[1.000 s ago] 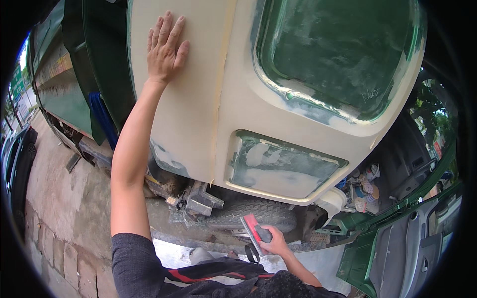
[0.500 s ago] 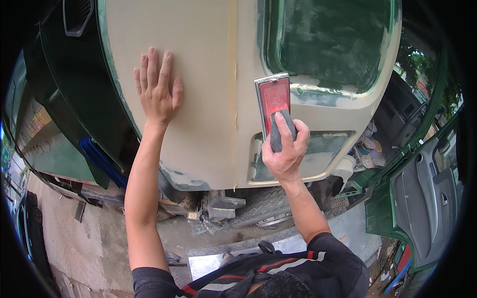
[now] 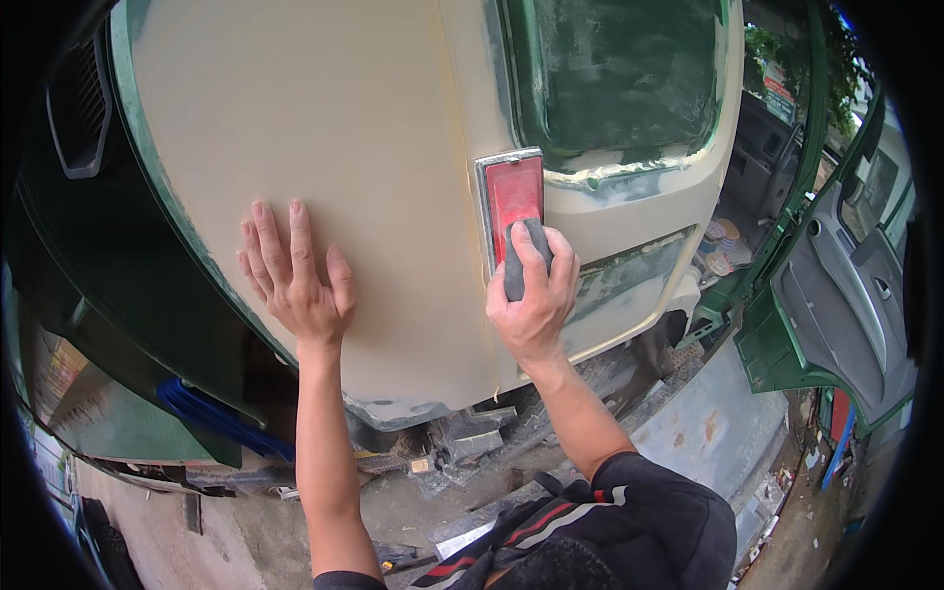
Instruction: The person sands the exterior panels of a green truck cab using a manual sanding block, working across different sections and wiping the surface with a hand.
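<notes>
My left hand [image 3: 300, 280] lies flat on a beige-coated vehicle body panel [image 3: 295, 118], fingers pointing up and slightly spread. Wrapped round the dark grip of a red hand sanding block [image 3: 515, 187] are the fingers of my right hand [image 3: 539, 290]. The block stands lengthwise against the panel, beside a thin yellowish vertical line [image 3: 452, 108]. To its right is a dark green window area [image 3: 629, 79] with pale smears and a scuffed edge. Below that, a smaller green recessed area [image 3: 629, 270] is partly behind my right hand.
At the right, an open green vehicle door [image 3: 836, 295] with grey trim hangs over the littered ground. A dark vent grille [image 3: 84, 108] and a blue part [image 3: 221, 418] are on the left. Below the panel show dusty chassis parts [image 3: 467, 433] and a metal sheet [image 3: 713, 428].
The view has shifted and tilted. My left hand sits lower on the panel, and my right hand has moved the sanding block left, away from the window area to the yellowish line.
</notes>
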`<state>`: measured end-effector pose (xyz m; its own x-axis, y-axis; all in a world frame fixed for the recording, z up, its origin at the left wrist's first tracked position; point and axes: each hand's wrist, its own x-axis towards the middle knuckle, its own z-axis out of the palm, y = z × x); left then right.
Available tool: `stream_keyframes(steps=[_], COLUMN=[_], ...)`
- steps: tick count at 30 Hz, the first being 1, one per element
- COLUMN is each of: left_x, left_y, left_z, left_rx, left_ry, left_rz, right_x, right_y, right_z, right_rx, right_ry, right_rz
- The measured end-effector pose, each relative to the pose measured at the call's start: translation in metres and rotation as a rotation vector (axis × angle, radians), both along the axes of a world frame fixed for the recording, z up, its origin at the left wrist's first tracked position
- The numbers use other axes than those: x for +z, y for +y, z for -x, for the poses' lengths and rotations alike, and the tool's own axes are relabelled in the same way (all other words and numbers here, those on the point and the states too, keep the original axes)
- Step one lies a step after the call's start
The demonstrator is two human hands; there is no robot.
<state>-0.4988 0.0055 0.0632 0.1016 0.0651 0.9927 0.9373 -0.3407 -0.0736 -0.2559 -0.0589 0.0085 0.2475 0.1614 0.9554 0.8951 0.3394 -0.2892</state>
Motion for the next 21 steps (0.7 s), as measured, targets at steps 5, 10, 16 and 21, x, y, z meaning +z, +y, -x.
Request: stream_keyframes(steps=[5,10,16,21], left_x=[0.003,0.003,0.004,0.001], left_y=[-0.001,-0.005,-0.001,0.004], left_z=[0.006,0.010,0.008,0.020], left_rx=[-0.013,-0.001,-0.034,-0.061], left_ry=[0.006,0.015,0.028,-0.006], left_rz=[-0.016,0.011,-0.007,-0.064], right_x=[0.073,0.044,0.076,0.022], right_y=[0.015,0.003,0.015,0.015], right_z=[-0.005,0.003,-0.011,-0.003], right_rx=[-0.029,-0.047,-0.021,-0.053], right_ry=[0.006,-0.010,0.006,-0.067], right_rz=[-0.087,-0.052,-0.071,-0.073])
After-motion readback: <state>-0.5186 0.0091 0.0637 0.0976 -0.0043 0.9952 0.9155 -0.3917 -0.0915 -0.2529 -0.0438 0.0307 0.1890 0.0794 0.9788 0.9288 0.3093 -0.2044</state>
